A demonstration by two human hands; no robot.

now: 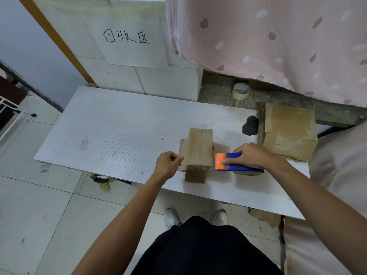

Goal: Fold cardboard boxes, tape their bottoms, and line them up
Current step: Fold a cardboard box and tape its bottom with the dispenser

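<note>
A small folded cardboard box [198, 149] stands on the white table [111, 133], its taped seam facing up and a loose flap hanging at its near end. My left hand [168, 165] is curled, its fingertips touching the box's left side. My right hand [252, 155] grips a blue and orange tape dispenser [236, 162] that rests on the table just right of the box. A larger taped cardboard box [290, 132] sits at the table's back right.
A roll of clear tape [240, 91] lies on the stone ledge behind the table. A dark crumpled lump [250, 126] sits beside the larger box. A pink curtain [278, 40] hangs above. Cardboard scraps [264, 216] lie on the tiled floor.
</note>
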